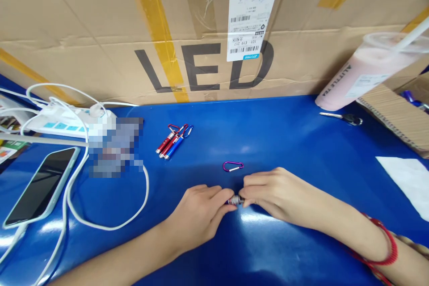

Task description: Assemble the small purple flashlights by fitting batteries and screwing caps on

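Observation:
My left hand [204,210] is closed around a small keychain flashlight [235,199], most of which is hidden by the fingers. Its ridged silver part shows between the two hands. From the other side my right hand [273,192] pinches the dark end of the same flashlight between thumb and fingers. A purple carabiner [233,166] lies loose on the blue table [268,138] just beyond the hands. Farther back on the left, several red and blue keychain flashlights [170,144] lie side by side, with small carabiners attached.
A large cardboard box [110,67] stands along the back. To the left are a phone [42,187], a white power strip [67,120] and looping white cables [147,187]. On the right are a pink drink cup [355,76], a key [342,118] and white paper [404,178].

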Demonstrator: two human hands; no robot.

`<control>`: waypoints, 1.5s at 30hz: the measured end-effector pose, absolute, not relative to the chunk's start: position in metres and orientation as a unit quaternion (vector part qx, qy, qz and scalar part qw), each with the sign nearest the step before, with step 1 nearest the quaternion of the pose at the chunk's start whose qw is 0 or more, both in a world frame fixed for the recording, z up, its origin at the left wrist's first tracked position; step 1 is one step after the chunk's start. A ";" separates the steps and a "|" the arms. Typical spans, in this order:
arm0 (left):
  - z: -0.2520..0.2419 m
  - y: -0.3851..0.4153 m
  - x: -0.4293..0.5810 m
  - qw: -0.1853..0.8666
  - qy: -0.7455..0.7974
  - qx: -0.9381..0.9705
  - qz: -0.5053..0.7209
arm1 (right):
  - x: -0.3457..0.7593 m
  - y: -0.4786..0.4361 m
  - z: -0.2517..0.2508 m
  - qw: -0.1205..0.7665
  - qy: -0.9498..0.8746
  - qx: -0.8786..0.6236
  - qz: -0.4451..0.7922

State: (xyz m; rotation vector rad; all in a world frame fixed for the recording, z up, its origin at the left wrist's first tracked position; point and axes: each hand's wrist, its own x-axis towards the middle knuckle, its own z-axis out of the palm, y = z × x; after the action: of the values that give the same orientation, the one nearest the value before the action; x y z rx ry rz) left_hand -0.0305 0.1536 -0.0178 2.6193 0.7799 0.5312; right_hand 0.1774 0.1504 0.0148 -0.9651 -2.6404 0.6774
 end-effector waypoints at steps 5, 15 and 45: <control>-0.019 0.154 -0.031 0.121 0.288 0.927 0.208 | 0.166 0.145 0.007 0.177 -0.849 -0.375 0.328; -0.016 0.152 -0.031 0.088 0.291 0.917 0.260 | 0.164 0.143 0.010 0.233 -0.745 -0.406 0.476; -0.011 0.152 -0.035 0.328 0.326 0.870 0.171 | 0.178 0.146 -0.004 0.353 -0.852 -0.370 0.111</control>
State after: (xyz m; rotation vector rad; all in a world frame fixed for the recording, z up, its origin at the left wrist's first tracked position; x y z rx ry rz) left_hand -0.0348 0.1525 -0.0111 2.2775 0.8530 0.4473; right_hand 0.1780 0.1463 -0.0037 -0.9566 -2.2053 0.2868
